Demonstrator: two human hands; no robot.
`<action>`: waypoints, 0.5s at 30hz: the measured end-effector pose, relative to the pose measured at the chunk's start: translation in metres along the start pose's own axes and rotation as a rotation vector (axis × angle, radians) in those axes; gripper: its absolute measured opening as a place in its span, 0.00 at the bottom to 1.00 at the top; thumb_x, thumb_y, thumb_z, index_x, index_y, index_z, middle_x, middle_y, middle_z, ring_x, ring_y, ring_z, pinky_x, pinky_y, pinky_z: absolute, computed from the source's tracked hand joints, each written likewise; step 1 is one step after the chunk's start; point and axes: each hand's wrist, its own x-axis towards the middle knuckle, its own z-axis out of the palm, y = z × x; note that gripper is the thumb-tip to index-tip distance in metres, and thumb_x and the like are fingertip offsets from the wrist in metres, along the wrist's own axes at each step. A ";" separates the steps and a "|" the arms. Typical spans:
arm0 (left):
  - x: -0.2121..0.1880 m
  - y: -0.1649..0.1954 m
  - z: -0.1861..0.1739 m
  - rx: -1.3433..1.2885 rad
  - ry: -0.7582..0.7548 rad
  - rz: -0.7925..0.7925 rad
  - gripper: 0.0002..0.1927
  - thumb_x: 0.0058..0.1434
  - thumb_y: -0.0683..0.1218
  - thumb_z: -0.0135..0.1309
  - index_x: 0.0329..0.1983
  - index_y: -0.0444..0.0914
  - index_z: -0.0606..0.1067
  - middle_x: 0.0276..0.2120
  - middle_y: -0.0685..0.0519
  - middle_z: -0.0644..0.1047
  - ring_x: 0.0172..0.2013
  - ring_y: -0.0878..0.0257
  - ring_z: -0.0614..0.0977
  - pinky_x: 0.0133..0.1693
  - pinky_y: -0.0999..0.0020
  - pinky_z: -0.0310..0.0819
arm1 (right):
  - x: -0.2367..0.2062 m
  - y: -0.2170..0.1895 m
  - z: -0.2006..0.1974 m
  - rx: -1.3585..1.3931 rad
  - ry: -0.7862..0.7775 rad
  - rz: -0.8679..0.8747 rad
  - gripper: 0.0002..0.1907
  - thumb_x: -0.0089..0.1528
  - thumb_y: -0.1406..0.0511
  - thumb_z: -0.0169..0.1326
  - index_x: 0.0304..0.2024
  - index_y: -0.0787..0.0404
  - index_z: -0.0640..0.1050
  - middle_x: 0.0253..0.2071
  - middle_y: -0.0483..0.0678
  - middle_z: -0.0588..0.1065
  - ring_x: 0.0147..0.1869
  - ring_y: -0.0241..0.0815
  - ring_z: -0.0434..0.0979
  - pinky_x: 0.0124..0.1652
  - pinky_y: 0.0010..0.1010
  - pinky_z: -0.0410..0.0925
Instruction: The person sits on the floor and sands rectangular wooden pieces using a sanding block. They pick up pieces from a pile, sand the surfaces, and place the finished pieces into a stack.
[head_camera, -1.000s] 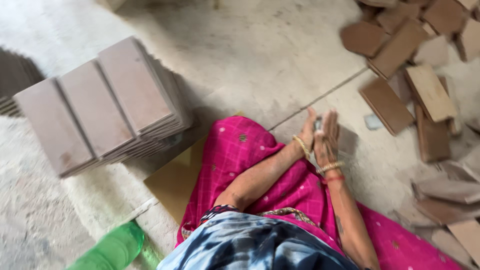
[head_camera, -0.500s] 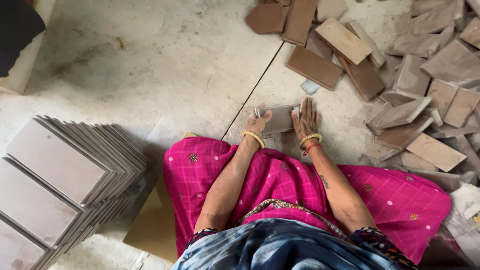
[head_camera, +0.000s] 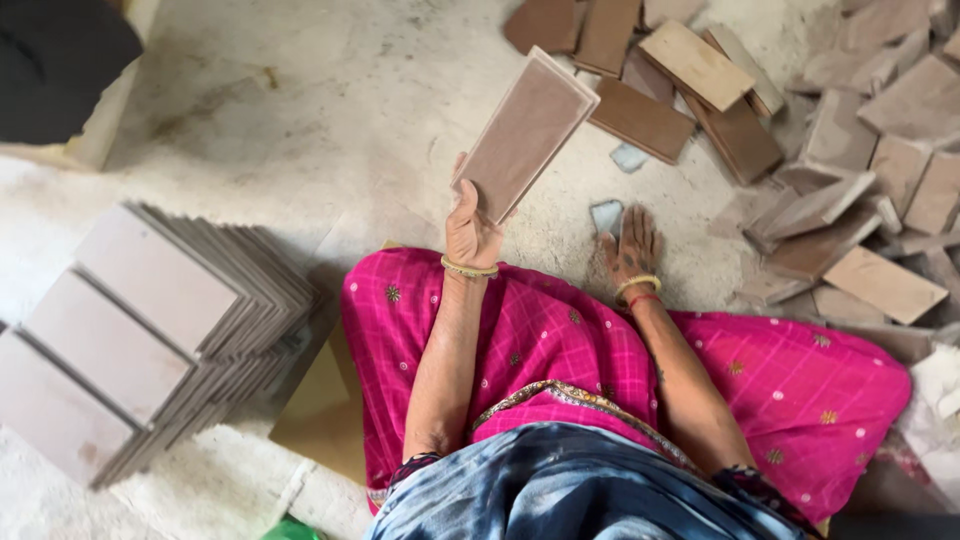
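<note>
Above the dusty floor (head_camera: 300, 110), the left hand (head_camera: 470, 232) pinches a stiff, probably brittle brown tile (head_camera: 525, 133) by its lower end, while the right hand (head_camera: 630, 255) rests spread-fingered on the floor.

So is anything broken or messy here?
Yes. The loose tiles at the upper right lie tumbled in a heap, tilted over each other, unlike the neat stacks on the left. Two small pale chips lie on the floor by the right hand. The tile in the left hand looks whole.
</note>
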 end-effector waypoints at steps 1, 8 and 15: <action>-0.003 0.002 0.000 -0.052 -0.016 0.017 0.37 0.64 0.52 0.61 0.74 0.50 0.59 0.65 0.54 0.68 0.61 0.56 0.75 0.59 0.56 0.74 | 0.000 0.001 0.000 0.002 0.020 -0.022 0.40 0.70 0.44 0.37 0.77 0.62 0.55 0.80 0.56 0.50 0.83 0.56 0.42 0.74 0.57 0.39; -0.038 0.005 -0.012 -0.076 0.008 0.135 0.40 0.62 0.46 0.65 0.74 0.47 0.59 0.60 0.53 0.71 0.52 0.58 0.70 0.53 0.59 0.71 | 0.001 0.017 -0.001 0.031 0.112 -0.163 0.44 0.69 0.42 0.39 0.76 0.65 0.58 0.78 0.60 0.55 0.81 0.60 0.51 0.71 0.59 0.47; -0.108 0.048 0.009 0.018 0.058 0.517 0.40 0.56 0.33 0.64 0.68 0.43 0.58 0.57 0.48 0.73 0.58 0.56 0.76 0.57 0.51 0.77 | 0.019 0.034 0.002 0.086 0.083 -0.261 0.46 0.71 0.39 0.38 0.74 0.70 0.60 0.78 0.66 0.56 0.82 0.66 0.49 0.75 0.56 0.46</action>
